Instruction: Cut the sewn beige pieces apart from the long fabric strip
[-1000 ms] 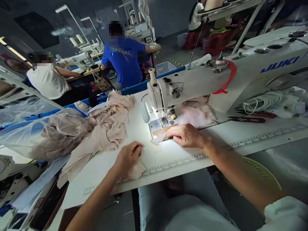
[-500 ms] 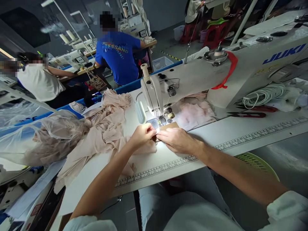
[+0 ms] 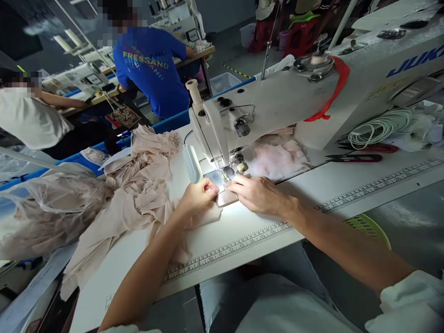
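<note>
At the sewing machine (image 3: 211,134), my left hand (image 3: 197,196) is closed in a pinch just left of the presser foot (image 3: 228,174). A small pale piece of fabric (image 3: 221,188) shows at its fingertips. My right hand (image 3: 260,194) reaches in from the other side, thumb and fingers pressed together close to the foot; what they pinch is hidden. Between the hands lies a shiny brownish plate (image 3: 227,199) in the machine bed. Beige fabric (image 3: 138,185) is heaped to the left, one end running under my left wrist.
Pink fabric (image 3: 277,157) lies behind the needle area. Thread snips (image 3: 357,158) and a coil of pale cord (image 3: 379,129) rest at the right. A printed ruler (image 3: 243,245) follows the table's front edge. A bagged bundle (image 3: 52,208) sits left. Co-workers sit beyond.
My right hand has drawn its fingers up nearer the presser foot, uncovering the brownish plate. The brown piece under it is now mostly hidden. The camera view has shifted slightly.
</note>
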A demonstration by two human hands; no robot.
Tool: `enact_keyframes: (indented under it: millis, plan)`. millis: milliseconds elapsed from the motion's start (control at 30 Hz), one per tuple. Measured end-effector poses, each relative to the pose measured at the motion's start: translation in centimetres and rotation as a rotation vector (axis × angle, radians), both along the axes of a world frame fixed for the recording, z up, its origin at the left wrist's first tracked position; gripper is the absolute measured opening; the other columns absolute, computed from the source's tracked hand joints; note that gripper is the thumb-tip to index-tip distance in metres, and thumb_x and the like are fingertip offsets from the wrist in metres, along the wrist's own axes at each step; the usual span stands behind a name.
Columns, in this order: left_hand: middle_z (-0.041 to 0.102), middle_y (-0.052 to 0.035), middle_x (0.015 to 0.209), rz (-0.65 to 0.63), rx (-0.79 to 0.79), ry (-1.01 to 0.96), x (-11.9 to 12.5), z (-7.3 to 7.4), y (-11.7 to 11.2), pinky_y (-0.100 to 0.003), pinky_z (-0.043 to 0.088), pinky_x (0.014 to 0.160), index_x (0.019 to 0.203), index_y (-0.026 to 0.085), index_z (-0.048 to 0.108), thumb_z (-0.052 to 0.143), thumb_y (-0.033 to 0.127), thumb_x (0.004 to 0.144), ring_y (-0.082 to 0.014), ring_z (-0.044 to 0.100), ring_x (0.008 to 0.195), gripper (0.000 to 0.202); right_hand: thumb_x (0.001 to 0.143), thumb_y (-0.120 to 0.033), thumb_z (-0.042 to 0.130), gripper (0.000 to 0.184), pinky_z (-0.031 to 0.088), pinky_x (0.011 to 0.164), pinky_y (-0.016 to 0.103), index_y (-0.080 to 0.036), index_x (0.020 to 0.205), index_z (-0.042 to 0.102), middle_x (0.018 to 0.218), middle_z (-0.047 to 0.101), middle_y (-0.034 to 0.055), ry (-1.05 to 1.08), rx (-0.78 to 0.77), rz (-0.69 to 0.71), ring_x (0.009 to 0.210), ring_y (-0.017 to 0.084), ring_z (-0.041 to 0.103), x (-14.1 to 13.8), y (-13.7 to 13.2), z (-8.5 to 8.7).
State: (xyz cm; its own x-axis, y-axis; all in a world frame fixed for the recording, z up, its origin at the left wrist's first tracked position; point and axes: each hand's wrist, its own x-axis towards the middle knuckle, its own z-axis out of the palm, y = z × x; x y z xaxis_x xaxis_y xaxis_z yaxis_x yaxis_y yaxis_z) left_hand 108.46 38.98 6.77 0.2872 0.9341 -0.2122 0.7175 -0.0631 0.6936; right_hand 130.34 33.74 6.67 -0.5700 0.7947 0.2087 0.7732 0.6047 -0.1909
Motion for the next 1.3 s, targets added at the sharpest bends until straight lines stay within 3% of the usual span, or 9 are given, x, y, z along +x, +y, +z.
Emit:
enact_keyframes:
  millis: [267,467,900,1000,1100,1200,1300]
  plan:
    - [0.063,0.0011,0.061,0.055,0.016,-0.007,0.6,0.3,-0.3,-0.026,0.039,0.054,0.072,0.020,0.062,0.061,0.038,0.074,-0.0159,0.056,0.058,0.018,0.090,-0.008,0.040,0.031,0.029,0.061,0.030,-0.013,0.106,0.066,0.102,0.059,0.0109,-0.049,-0.020,-0.025,0.070,0.016,0.045,-0.3,-0.1,0.5]
    - [0.062,0.0018,0.060,0.058,0.027,-0.027,0.5,0.0,-0.4,-0.025,0.039,0.053,0.071,0.020,0.062,0.062,0.038,0.075,-0.0148,0.056,0.056,0.018,0.088,-0.008,0.039,0.039,0.026,0.059,0.030,-0.016,0.116,0.065,0.104,0.058,0.0103,-0.100,0.004,-0.023,0.066,0.015,0.040,-0.7,-0.1,0.5]
    - [0.064,0.0001,0.064,0.007,0.114,0.005,0.4,-0.3,-0.6,-0.027,0.041,0.055,0.072,0.020,0.063,0.061,0.038,0.080,-0.0158,0.056,0.058,0.020,0.091,-0.006,0.041,0.035,0.026,0.060,0.030,-0.017,0.116,0.063,0.105,0.058,0.0114,-0.219,0.044,-0.030,0.078,0.019,0.051,-1.3,-0.4,0.4]
    - [0.067,-0.0017,0.073,-0.022,0.265,0.146,0.3,0.1,-0.8,-0.030,0.044,0.061,0.077,0.021,0.065,0.062,0.035,0.083,-0.0195,0.059,0.066,0.015,0.092,-0.006,0.041,0.033,0.028,0.061,0.031,-0.016,0.115,0.063,0.106,0.059,0.0116,-0.239,0.050,-0.033,0.078,0.019,0.053,-1.6,-0.5,0.4]
    - [0.069,-0.0070,0.091,-0.166,0.570,0.256,0.5,0.4,-1.8,-0.036,0.049,0.072,0.087,0.022,0.066,0.060,0.026,0.087,-0.0251,0.062,0.082,0.008,0.092,-0.005,0.039,0.034,0.031,0.064,0.032,-0.015,0.116,0.062,0.108,0.060,0.0119,-0.240,0.067,-0.022,0.081,0.020,0.055,-1.5,-0.5,0.3]
    - [0.067,-0.0120,0.107,-0.374,0.799,0.226,0.7,0.0,-3.5,-0.041,0.053,0.084,0.099,0.019,0.065,0.047,0.016,0.093,-0.0267,0.062,0.097,0.019,0.092,-0.005,0.039,0.032,0.033,0.066,0.032,-0.014,0.112,0.062,0.109,0.061,0.0124,-0.241,0.069,-0.019,0.081,0.020,0.056,-1.5,-0.5,0.1]
    - [0.066,-0.0158,0.112,-0.420,0.897,0.212,0.7,-1.2,-5.1,-0.044,0.055,0.092,0.115,0.014,0.062,0.040,0.011,0.094,-0.0273,0.062,0.103,0.030,0.093,-0.007,0.040,0.031,0.033,0.066,0.033,-0.014,0.113,0.063,0.110,0.061,0.0132,-0.233,0.074,-0.018,0.082,0.021,0.056,-1.5,-0.5,-0.1]
